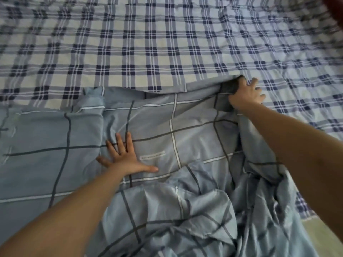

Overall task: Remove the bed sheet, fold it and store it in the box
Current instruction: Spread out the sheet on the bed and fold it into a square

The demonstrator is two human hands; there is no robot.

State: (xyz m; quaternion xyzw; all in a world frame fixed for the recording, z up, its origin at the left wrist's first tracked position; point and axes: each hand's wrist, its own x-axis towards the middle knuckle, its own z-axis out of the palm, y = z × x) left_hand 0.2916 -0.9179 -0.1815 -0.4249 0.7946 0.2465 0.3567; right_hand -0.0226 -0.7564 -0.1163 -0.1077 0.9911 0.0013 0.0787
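A light blue bed sheet (185,127) with dark and white grid lines lies partly doubled over on the bed, its far edge running across the middle of the view. My left hand (126,156) presses flat on it with fingers spread, next to a small white label. My right hand (246,93) grips the sheet's far right corner, where the cloth bunches between thumb and fingers. The near right part of the sheet is crumpled and hangs over the bed's edge. No box is in view.
Under the sheet lies a white and navy plaid cover (148,43) that spans the whole far half of the bed. A strip of pale floor (323,236) shows at the lower right. Something red (336,8) is blurred in the top right corner.
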